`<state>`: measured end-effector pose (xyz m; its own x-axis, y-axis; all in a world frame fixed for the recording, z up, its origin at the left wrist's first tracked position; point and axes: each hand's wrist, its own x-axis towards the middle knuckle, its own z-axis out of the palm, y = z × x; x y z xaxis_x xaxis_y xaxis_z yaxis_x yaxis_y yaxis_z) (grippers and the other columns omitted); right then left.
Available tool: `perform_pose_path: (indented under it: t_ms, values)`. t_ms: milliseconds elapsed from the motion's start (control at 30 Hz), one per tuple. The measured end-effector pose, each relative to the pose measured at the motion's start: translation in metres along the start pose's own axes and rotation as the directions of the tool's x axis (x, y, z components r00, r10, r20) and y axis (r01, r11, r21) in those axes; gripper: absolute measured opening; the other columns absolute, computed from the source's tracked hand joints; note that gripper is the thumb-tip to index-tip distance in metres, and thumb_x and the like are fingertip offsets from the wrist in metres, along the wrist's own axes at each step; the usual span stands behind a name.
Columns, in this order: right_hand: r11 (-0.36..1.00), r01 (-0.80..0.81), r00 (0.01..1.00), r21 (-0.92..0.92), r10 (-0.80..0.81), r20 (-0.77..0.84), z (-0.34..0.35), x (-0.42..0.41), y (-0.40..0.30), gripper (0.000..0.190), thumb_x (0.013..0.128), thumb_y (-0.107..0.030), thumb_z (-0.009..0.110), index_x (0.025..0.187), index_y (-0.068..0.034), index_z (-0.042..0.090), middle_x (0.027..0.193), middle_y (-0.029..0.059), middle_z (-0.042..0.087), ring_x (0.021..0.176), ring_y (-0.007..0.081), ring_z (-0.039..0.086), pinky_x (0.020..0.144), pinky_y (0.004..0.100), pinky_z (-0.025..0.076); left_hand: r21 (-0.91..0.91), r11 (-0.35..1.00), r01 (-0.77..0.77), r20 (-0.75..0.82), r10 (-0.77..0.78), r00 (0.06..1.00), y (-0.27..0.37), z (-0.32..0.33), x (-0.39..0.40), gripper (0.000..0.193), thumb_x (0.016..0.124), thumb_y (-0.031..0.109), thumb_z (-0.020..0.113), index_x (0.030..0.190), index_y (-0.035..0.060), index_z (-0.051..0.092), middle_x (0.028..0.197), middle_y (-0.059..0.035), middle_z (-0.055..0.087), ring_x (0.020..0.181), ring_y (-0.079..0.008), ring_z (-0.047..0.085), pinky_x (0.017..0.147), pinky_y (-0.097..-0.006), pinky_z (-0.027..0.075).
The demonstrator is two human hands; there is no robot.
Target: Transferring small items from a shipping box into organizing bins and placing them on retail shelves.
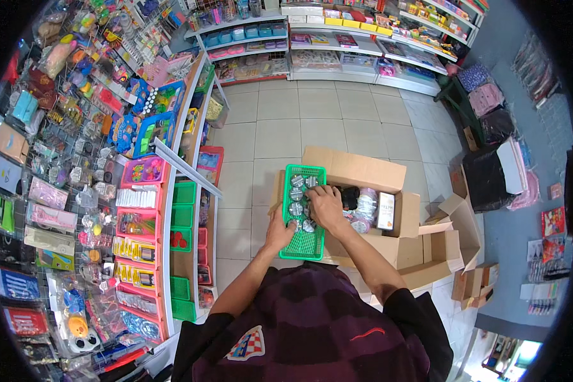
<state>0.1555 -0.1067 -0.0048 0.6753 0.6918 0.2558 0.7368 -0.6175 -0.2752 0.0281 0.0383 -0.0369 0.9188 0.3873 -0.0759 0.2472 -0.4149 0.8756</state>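
A green plastic basket (pixel 305 246) rests over the left part of an open cardboard box (pixel 363 167). Several small round silvery packaged items (pixel 296 209) lie inside the basket in loose rows. My left hand (pixel 281 233) grips the basket's left rim, its thumb over the inside. My right hand (pixel 325 205) reaches over the right rim, fingertips down among the round items; whether it pinches one is hidden. Right of it, the box holds a black item (pixel 350 197), clear-wrapped round goods (pixel 366 204) and a white carton (pixel 386 211) bearing writing.
Open cardboard boxes (pixel 429 258) stand on the floor at right. A shelf at left carries pink baskets (pixel 141 224) and green trays (pixel 180 238), with a metal bar (pixel 188 168) jutting out. Stocked shelves (pixel 334 71) line the far side; bags (pixel 487 176) are along the right wall.
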Motion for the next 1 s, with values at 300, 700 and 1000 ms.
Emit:
perform_pose_path:
  t_ms: [300, 700, 1000]
  values:
    - [0.999, 0.054, 0.996, 0.005, -0.054, 0.071, -0.003, -0.025, -0.006, 0.044, 0.076, -0.019, 0.074, 0.118, -0.012, 0.064, 0.134, 0.0121, 0.054, 0.133, 0.0356, 0.044, 0.106, 0.0599, 0.036, -0.01, 0.998, -0.066, 0.084, 0.066, 0.994, -0.005, -0.008, -0.003, 0.093, 0.07, 0.008, 0.082, 0.149, 0.0058, 0.032, 0.139, -0.024, 0.048, 0.132, -0.0412, 0.044, 0.111, -0.0461, 0.036]
    - [0.979, -0.173, 0.978, 0.11, 0.157, 0.139, -0.02, -0.05, -0.023, 0.089, 0.068, -0.026, 0.087, 0.144, -0.015, 0.042, 0.155, 0.0227, 0.028, 0.136, 0.045, 0.038, 0.106, 0.0516, 0.042, 0.032, 0.998, -0.046, 0.048, 0.045, 0.998, -0.002, -0.008, -0.004, 0.084, 0.072, 0.008, 0.082, 0.145, 0.0055, 0.039, 0.133, -0.022, 0.052, 0.13, -0.0388, 0.047, 0.108, -0.0455, 0.04]
    - [0.73, -0.447, 0.894, 0.517, 0.348, 0.281, -0.035, -0.053, -0.01, 0.061, 0.088, -0.026, 0.07, 0.137, 0.001, 0.046, 0.114, 0.0278, 0.067, 0.107, 0.0423, 0.065, 0.091, 0.0468, 0.05, -0.203, 0.978, -0.044, 0.003, 0.045, 0.999, -0.001, -0.016, -0.006, 0.07, 0.081, 0.004, 0.077, 0.142, 0.0008, 0.043, 0.131, -0.0143, 0.055, 0.126, -0.025, 0.052, 0.108, -0.0365, 0.041]
